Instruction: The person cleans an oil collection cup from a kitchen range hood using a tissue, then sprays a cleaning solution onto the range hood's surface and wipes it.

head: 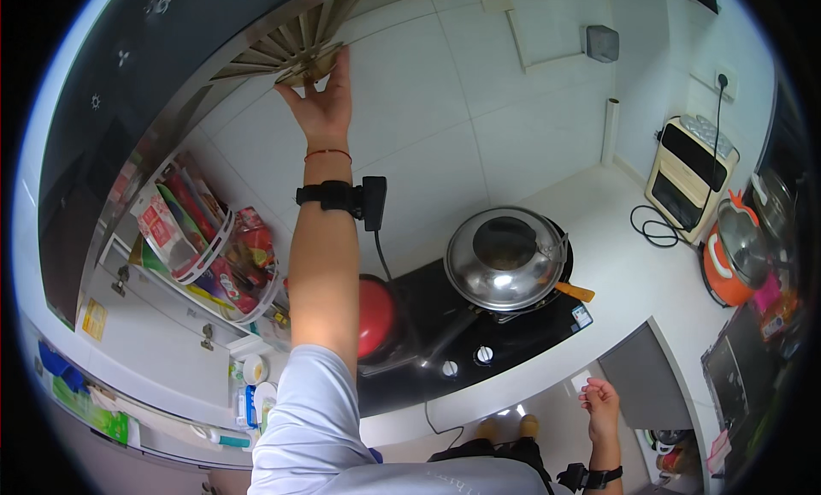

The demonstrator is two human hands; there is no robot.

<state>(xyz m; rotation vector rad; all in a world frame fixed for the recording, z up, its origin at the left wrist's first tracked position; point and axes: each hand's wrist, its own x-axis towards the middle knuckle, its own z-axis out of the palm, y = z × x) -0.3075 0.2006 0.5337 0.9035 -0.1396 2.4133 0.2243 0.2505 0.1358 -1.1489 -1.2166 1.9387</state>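
Note:
My left hand [324, 94] is raised high at the upper left, its thumb and fingers around a round oil cup [308, 71] under the slatted metal grille [301, 36] of a range hood. The cup's fixing is partly hidden by my hand. My right hand [600, 402] hangs low at the lower right, beyond the counter's front edge, with loosely curled fingers and nothing visible in it. Below and to the right of my left hand, a wok with a domed steel lid [500, 283] sits on the black gas hob [410, 315]. A red pot lid [375, 315] shows partly behind my left forearm.
Packets fill a white rack [221, 245] at left, beside open cabinet doors. An orange wooden handle [574, 292] sticks out from the wok. A cream toaster oven [689, 174] with a looped cable and an orange pot [731, 264] stand at right. Below is an open lower cupboard [667, 456].

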